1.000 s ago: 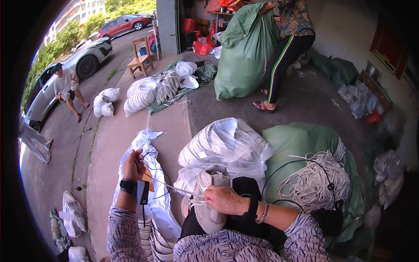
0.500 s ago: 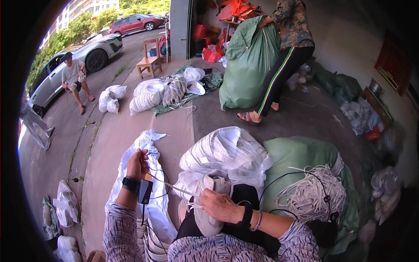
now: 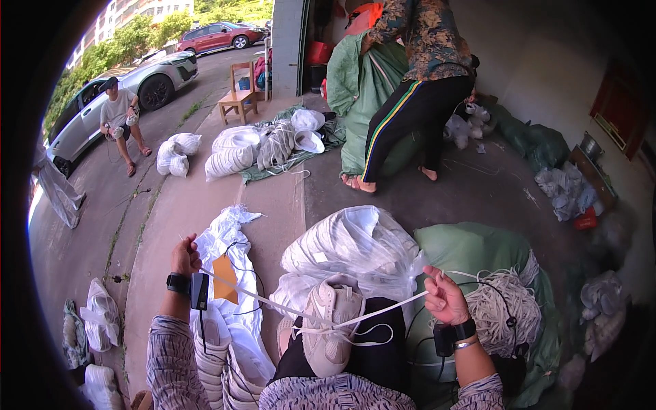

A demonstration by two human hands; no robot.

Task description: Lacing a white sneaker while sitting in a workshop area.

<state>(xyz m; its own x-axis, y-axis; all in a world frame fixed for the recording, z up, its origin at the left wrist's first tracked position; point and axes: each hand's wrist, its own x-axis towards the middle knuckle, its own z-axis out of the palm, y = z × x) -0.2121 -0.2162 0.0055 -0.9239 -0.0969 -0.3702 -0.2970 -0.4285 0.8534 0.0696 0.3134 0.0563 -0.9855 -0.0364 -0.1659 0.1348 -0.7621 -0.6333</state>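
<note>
A beige shoe [image 3: 331, 355] rests on the lap [image 3: 386, 359], pale laces [image 3: 396, 307] stretched wide.

Toward the far left edge of the paved ground [image 3: 75, 253], a person [image 3: 117, 106] sits by a silver car [image 3: 134, 78], a red car [image 3: 220, 37] beyond; a wooden chair [image 3: 237, 100] stands near a grey pillar [image 3: 287, 51].

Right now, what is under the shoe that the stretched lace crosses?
Black trousers show on both sides of the pale shoe, so it probably rests on them. The area directly below and the shoe's underside are covered; I cannot see them.
</note>
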